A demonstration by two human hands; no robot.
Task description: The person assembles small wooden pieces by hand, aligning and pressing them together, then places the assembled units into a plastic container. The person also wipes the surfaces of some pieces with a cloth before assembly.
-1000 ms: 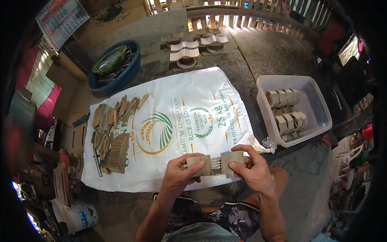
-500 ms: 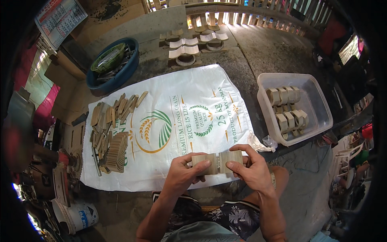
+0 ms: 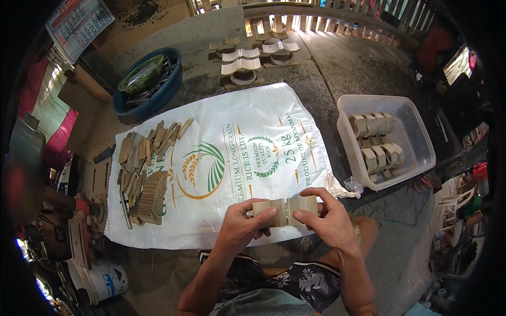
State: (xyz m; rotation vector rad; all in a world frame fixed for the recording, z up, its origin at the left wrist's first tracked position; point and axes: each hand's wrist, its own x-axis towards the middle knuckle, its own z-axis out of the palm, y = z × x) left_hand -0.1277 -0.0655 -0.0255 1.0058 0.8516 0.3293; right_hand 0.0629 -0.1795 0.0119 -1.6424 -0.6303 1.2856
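Observation:
Low over the near edge of a white printed sack (image 3: pixel 208 118), I hold two pale wooden blocks end to end. My left hand (image 3: pixel 237 226) is closed on the left block (image 3: pixel 279 205), its thumb flat on the top face. The right block (image 3: pixel 304 203) is in my right hand (image 3: pixel 334 224), with the thumb pressing near the seam and the forefinger curled over the far side. A very narrow slit shows between the blocks. Their undersides and several of my fingers are hidden.
Many thin wooden strips (image 3: pixel 153 195) lie on the sack's left part. A clear plastic bin (image 3: pixel 419 131) at right holds faceted wooden rings (image 3: pixel 375 124). A blue basin (image 3: pixel 122 108) with a green basket (image 3: pixel 139 79) stands far left. Curved wooden pieces (image 3: pixel 240 66) rest on rings at the back.
The two blocks have come closer together, so the gap between them is narrower. My left hand has shifted slightly right; the things around have stayed put.

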